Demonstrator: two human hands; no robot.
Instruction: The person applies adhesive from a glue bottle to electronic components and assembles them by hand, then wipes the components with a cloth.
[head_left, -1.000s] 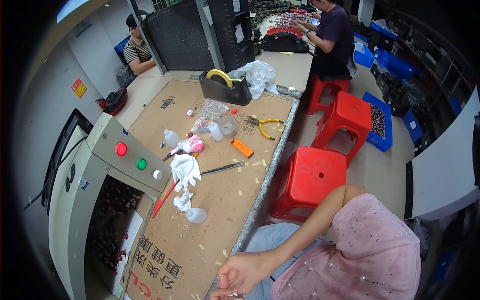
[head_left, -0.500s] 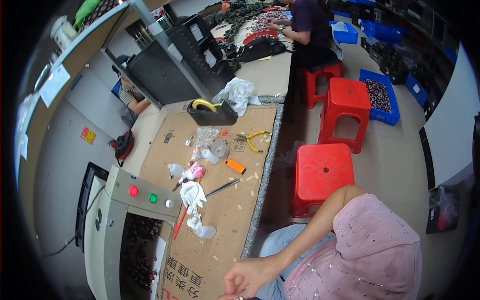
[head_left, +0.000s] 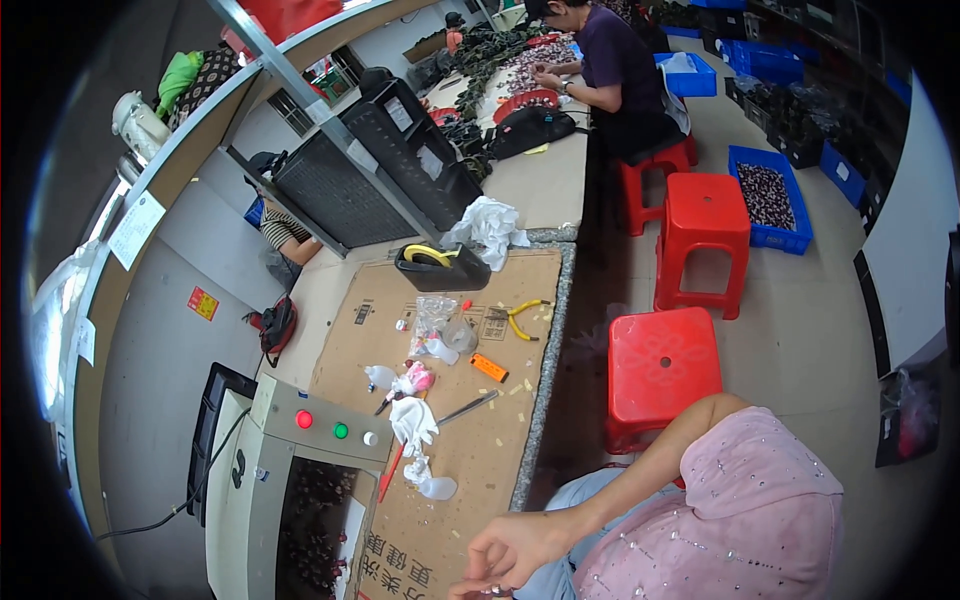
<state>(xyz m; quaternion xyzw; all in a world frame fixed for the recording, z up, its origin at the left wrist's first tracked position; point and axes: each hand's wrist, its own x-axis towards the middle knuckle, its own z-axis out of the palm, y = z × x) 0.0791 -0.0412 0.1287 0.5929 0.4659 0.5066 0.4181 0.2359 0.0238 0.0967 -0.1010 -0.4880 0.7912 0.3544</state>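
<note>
My right hand (head_left: 520, 553) comes in from the pink sleeve at the lower right, over the near edge of the table. Its fingers are bent and pinched together. By their tips, at the bottom rim, a small shiny bit (head_left: 495, 590) shows, too small to name. Beside it lies a sliver of finger that may be my left hand (head_left: 468, 589); the rest of that hand is cut off. Closest to the hands is the printed cardboard sheet (head_left: 470, 540) on the table. Farther up it lie a white plastic bottle (head_left: 438, 488) and a white glove (head_left: 413, 424).
A machine (head_left: 330, 412) with coloured buttons holds dark red pieces at left. Tweezers (head_left: 468, 407), an orange box cutter (head_left: 489, 367), yellow-handled pliers (head_left: 520, 320) and a tape dispenser (head_left: 445, 270) lie beyond. Red stools (head_left: 664, 370) stand right of the table; a co-worker (head_left: 625, 70) sits farther off.
The whole view has shifted, so the table and stools appear lower and farther right. My right hand keeps nearly the same pinched pose, with slightly more of its fingers showing.
</note>
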